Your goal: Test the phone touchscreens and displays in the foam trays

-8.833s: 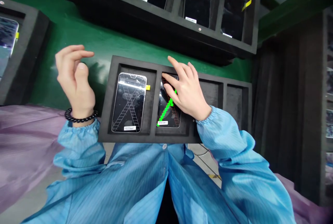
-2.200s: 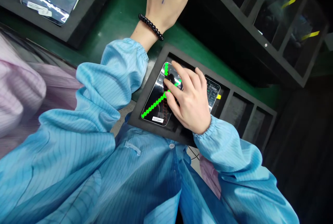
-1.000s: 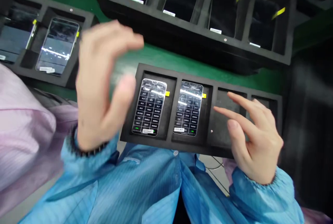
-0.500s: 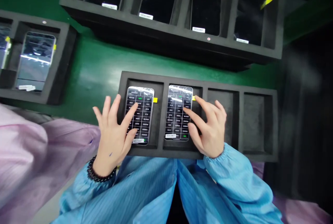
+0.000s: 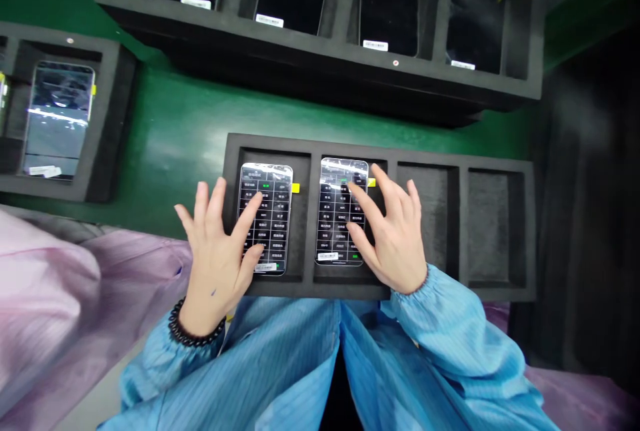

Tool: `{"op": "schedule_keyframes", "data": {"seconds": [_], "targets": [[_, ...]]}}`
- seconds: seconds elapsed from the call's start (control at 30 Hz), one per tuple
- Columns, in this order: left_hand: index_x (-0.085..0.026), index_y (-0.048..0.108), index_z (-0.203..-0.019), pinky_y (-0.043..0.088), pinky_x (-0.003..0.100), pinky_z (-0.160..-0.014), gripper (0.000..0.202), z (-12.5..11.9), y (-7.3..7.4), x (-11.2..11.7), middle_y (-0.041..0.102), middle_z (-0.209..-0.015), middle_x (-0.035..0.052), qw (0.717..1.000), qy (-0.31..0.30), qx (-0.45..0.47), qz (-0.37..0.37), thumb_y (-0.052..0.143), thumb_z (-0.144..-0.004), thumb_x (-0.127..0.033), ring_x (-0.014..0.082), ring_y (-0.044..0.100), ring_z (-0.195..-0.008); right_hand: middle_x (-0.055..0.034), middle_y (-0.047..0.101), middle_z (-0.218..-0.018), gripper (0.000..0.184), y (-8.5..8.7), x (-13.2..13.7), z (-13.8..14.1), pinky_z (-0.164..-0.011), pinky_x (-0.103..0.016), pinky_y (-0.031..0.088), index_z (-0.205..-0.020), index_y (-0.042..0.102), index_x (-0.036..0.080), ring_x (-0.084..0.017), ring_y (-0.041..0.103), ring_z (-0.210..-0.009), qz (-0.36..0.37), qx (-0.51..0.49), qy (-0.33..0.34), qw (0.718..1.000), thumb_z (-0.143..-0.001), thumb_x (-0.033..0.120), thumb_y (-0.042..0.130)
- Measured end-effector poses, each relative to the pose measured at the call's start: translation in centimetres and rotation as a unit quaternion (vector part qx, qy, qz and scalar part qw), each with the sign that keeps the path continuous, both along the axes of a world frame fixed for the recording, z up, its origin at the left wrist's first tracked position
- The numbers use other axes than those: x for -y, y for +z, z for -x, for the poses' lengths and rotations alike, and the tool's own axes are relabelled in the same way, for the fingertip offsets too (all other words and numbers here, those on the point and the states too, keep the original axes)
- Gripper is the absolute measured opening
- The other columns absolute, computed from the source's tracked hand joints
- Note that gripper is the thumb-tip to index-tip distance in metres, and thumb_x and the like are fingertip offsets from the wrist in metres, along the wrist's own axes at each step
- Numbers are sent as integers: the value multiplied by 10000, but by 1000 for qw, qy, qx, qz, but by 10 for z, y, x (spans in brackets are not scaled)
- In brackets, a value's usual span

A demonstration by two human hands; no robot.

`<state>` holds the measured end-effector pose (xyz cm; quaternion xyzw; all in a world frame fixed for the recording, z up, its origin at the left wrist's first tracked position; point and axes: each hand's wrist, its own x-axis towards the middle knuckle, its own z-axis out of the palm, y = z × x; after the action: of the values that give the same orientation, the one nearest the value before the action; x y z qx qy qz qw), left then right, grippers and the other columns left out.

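Note:
Two phones lie face up in the left compartments of a black foam tray (image 5: 350,291). Each screen is lit with a grid menu that has a few green cells, and each phone has a white label and a yellow tab. Over the left phone (image 5: 277,217) my left hand (image 5: 215,261) is spread, its index finger and thumb at the screen. My right hand (image 5: 393,237) hovers at the right phone (image 5: 333,217), fingers apart, index fingertip at the upper part of the screen. Whether the fingertips touch the glass I cannot tell. Neither hand grips anything.
A larger foam tray (image 5: 320,57) with several dark-screened phones stands beyond, on the green tabletop (image 5: 200,111). Another foam tray (image 5: 107,131) at the left holds a lit phone (image 5: 60,117). Pink fabric (image 5: 45,284) shows beside me at the left.
My right hand has shifted left and up over the right phone, its index finger now higher on the screen. My left hand stays nearly in place. The view has shifted slightly.

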<state>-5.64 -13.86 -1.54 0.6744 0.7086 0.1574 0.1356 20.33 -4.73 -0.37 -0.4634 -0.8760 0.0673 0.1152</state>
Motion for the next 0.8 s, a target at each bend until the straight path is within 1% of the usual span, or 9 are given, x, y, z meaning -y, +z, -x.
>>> {"op": "schedule_keyframes", "data": {"seconds": [0.13,0.23,0.3,0.37,0.47,0.57,0.63,0.73,0.8], "targets": [[-418,252,-1605,25,795,-1208,579,1,-1,-1,0,-1739,47,1000,-9,-18,14,340,-1033,-457,437,17,-1598,-171,447,-1591,508,3,0,-5,-1217,-621,291,-1502,443,248,-341,491,-1411,-9,-35,-39,999,-1015,389,477],[-358,235,-1621,29,762,-1229,605,4,3,-5,30,-1736,93,1000,9,-5,18,315,-1035,-485,409,16,-1605,-182,478,-1564,399,8,-2,-13,-1210,-624,307,-1367,586,206,-355,503,-1403,-30,-39,-63,997,-1007,354,498],[-277,165,-1641,55,737,-1241,700,7,6,-12,45,-1726,157,1000,15,2,25,327,-1020,-556,402,9,-1607,-180,520,-1531,301,10,-5,-18,-1204,-642,312,-1223,679,187,-363,514,-1387,-43,-34,-72,996,-994,307,525],[-198,114,-1646,79,741,-1232,869,8,9,-24,49,-1712,223,1000,-3,-13,26,392,-969,-667,430,8,-1600,-170,543,-1512,256,12,-9,-21,-1195,-668,314,-1132,719,184,-363,522,-1369,-34,-24,-68,997,-985,267,527],[-132,117,-1639,66,777,-1196,1039,3,9,-49,29,-1697,272,997,-51,-63,14,482,-887,-750,476,0,-1586,-167,524,-1532,290,11,-17,-19,-1190,-685,315,-1140,715,175,-352,516,-1363,3,-7,-51,999,-986,220,473],[-120,168,-1630,15,789,-1182,986,-6,6,-76,18,-1696,271,992,-83,-94,14,546,-877,-633,473,3,-1587,-178,493,-1556,354,7,-28,-12,-1189,-679,326,-1232,674,160,-349,486,-1389,23,-16,-35,999,-982,187,425],[-119,182,-1627,1,789,-1181,945,-11,4,-91,16,-1699,263,992,-80,-99,12,556,-867,-538,463,-2,-1590,-178,494,-1553,382,4,-33,-10,-1187,-671,337,-1257,666,162,-345,472,-1405,31,-38,-28,998,-976,168,407],[-127,207,-1621,42,813,-1164,906,-17,4,-102,60,-1700,257,995,-42,-93,19,543,-854,-472,471,17,-1587,-171,511,-1536,382,0,-37,-10,-1179,-663,359,-1227,691,165,-336,464,-1417,39,-72,-23,996,-969,154,410],[-136,279,-1599,119,818,-1152,863,-19,6,-104,192,-1673,263,995,-2,-88,35,537,-849,-476,480,104,-1572,-180,525,-1522,359,-3,-35,-13,-1169,-653,381,-1191,713,151,-337,476,-1407,38,-92,-21,995,-961,155,438]]}}
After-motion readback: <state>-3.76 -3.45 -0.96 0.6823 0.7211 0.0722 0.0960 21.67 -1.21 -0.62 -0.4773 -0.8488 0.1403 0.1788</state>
